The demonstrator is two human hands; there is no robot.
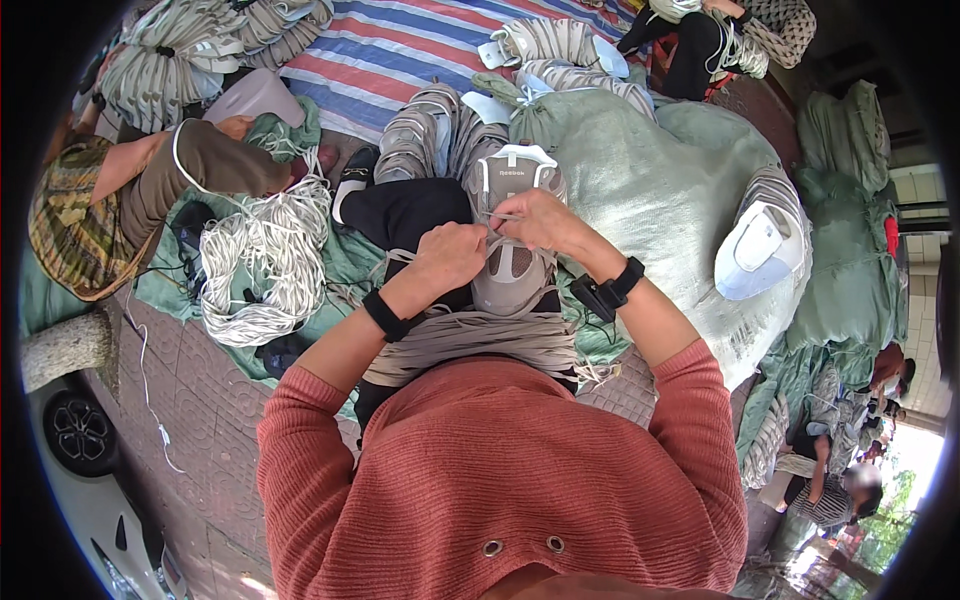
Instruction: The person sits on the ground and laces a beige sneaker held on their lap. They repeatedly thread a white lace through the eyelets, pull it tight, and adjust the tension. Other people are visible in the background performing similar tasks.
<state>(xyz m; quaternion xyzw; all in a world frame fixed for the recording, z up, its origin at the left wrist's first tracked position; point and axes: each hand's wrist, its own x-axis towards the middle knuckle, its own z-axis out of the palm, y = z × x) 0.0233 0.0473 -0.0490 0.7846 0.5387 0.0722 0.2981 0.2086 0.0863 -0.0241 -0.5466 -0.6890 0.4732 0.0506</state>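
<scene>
A grey shoe upper (505, 285) with a white-edged tongue (517, 160) lies in front of me, its toe end toward my body. My left hand (452, 262) is closed at the upper's left edge, its fingertips pinching close to the lace holes. What sits between those fingers is hard to make out. Across the middle of the upper, my right hand (540, 220) pinches a thin grey shoelace (497, 216). The two hands' fingertips nearly meet there. Over my lap lies a thick bundle of loose grey laces (460, 345).
Left of me, a heap of white laces (265, 255) rests on green cloth. Stacked shoe uppers (415, 135) stand just beyond my hands. A large pale green sack (650, 190) bulges at right, with more uppers (765, 235) on it. Another person (150, 190) sits at left.
</scene>
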